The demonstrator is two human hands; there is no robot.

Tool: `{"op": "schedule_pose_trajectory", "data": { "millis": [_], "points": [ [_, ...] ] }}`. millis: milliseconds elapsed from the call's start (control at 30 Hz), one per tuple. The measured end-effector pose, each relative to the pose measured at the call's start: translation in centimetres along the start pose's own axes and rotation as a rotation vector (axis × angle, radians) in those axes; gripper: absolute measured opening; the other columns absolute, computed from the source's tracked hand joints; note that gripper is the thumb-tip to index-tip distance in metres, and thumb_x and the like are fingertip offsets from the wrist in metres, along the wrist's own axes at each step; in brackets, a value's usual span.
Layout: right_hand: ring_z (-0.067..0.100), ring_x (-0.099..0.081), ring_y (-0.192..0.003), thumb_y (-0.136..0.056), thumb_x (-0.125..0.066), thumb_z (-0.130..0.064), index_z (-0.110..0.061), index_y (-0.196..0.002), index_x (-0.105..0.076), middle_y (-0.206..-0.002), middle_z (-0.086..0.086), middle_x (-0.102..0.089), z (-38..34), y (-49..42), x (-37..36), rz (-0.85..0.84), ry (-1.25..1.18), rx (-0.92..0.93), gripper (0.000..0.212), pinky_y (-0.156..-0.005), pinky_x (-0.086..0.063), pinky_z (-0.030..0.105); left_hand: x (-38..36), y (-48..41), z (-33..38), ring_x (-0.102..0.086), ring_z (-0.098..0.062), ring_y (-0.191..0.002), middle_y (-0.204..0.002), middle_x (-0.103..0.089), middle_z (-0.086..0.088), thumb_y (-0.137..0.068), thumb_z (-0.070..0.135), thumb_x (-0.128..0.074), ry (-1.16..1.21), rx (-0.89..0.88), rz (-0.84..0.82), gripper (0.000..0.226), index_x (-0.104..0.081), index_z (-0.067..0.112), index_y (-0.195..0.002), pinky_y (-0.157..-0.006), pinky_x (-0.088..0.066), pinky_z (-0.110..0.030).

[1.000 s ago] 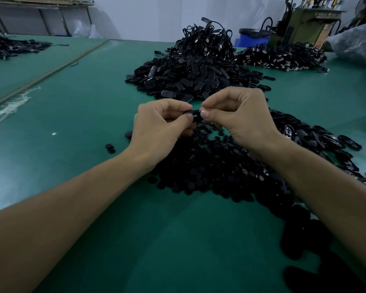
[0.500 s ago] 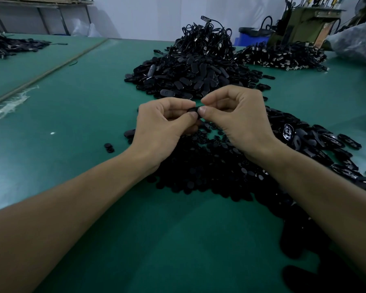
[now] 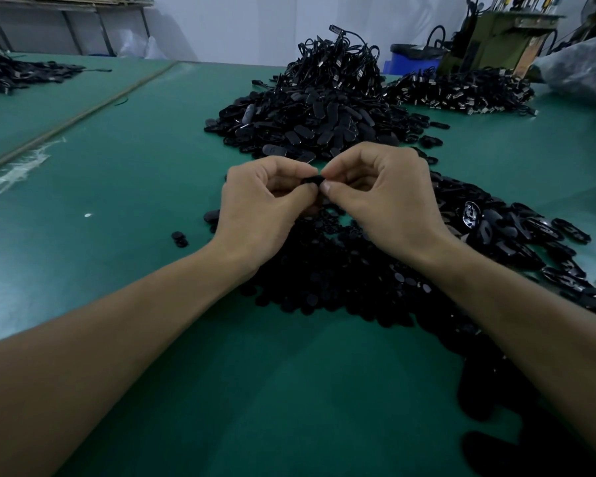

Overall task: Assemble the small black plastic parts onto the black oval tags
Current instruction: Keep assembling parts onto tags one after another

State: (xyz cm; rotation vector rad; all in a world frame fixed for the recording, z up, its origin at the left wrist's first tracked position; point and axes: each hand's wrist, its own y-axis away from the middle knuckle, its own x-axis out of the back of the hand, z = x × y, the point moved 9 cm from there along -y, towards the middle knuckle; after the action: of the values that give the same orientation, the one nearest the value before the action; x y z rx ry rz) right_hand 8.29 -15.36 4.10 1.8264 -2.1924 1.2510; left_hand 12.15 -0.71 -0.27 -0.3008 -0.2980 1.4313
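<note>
A wide bench [image 3: 117, 173] covered in a smooth, matte green mat is stretching across the whole view, with a seam running diagonally over its left side. On its far middle, a broad heap of black oval tags [image 3: 310, 129] is lying, flat and round-ended with a dull sheen, and a tangle of thin black cords [image 3: 341, 60] is rising from the top of it. Just to the right of that, a lower heap of black pieces with silvery ends [image 3: 461, 91] is spreading out.

Nearer, a dark mass of small round black plastic parts [image 3: 341, 280] is sitting under the wrists, button-like and matte. Beside it on the right, glossier oval tags [image 3: 530, 235] are fanning out, some showing hollow insides.

Above this near pile, the left hand [image 3: 258, 208] and right hand [image 3: 389, 201] are meeting, bare forearms reaching in from both lower corners. The fingers of both hands are curling inward, with thumb and forefinger of each pinching narrow on one small black piece [image 3: 311, 180] held between the two hands, raised off the bench. Only a sliver of it is showing, so I cannot tell whether it is a tag, a part or both together.

Two stray round parts [image 3: 179, 238] are lying apart, left of the near pile.
</note>
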Motion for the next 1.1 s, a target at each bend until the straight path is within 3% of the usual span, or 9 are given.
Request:
{"op": "schedule_pose_trajectory", "data": {
  "millis": [200,333,433,967,1100],
  "points": [
    [0.003,-0.07,-0.075,-0.085,-0.077,-0.01,-0.018,-0.089,-0.073,-0.08,-0.009,-0.072,0.1,-0.1,0.1,-0.007,-0.027,0.017,0.01,-0.072,-0.057,0.021,0.4,-0.2,0.0,-0.075,-0.02,-0.07,-0.079,-0.077,-0.005,-0.085,0.006,-0.079,-0.04,-0.001,0.011,0.01,-0.073,0.013,-0.091,-0.067,-0.059,-0.026],
    [0.005,-0.07,-0.083,-0.084,-0.079,-0.014,-0.023,-0.094,-0.073,-0.09,-0.006,-0.074,1.8,-0.6,0.0,-0.067,-0.08,-0.103,0.015,-0.076,-0.055,0.019,0.2,-0.2,0.2,-0.075,-0.018,-0.068,-0.077,-0.077,-0.004,-0.086,0.002,-0.076,-0.005,-0.002,-0.014,0.015,-0.071,0.015,-0.091,-0.065,-0.057,-0.021],
    [0.009,-0.072,-0.075,-0.086,-0.077,-0.012,-0.016,-0.099,-0.074,-0.082,-0.002,-0.077,2.8,-0.5,-0.7,-0.16,-0.207,-0.179,0.015,-0.069,-0.054,0.018,0.1,-0.2,0.1,-0.074,-0.016,-0.067,-0.076,-0.077,-0.003,-0.087,0.001,-0.076,0.023,0.015,-0.044,0.015,-0.071,0.014,-0.092,-0.065,-0.057,-0.021],
    [0.008,-0.066,-0.062,-0.084,-0.076,-0.005,-0.009,-0.088,-0.072,-0.07,0.0,-0.073,3.5,-0.5,-0.7,-0.195,-0.313,-0.209,0.007,-0.058,-0.05,0.016,-0.5,0.0,-0.5,-0.076,-0.016,-0.075,-0.08,-0.078,-0.006,-0.085,0.0,-0.075,0.098,0.086,-0.101,0.015,-0.071,0.011,-0.094,-0.068,-0.058,-0.02],
    [0.009,-0.067,-0.069,-0.084,-0.077,-0.005,-0.01,-0.087,-0.072,-0.078,0.005,-0.073,2.9,-0.6,-0.4,-0.175,-0.246,-0.164,0.008,-0.066,-0.056,0.02,-0.7,0.0,-0.5,-0.076,-0.017,-0.075,-0.08,-0.078,-0.006,-0.084,0.0,-0.075,0.099,0.077,-0.121,0.015,-0.072,0.011,-0.093,-0.068,-0.059,-0.02]
  ]
}}
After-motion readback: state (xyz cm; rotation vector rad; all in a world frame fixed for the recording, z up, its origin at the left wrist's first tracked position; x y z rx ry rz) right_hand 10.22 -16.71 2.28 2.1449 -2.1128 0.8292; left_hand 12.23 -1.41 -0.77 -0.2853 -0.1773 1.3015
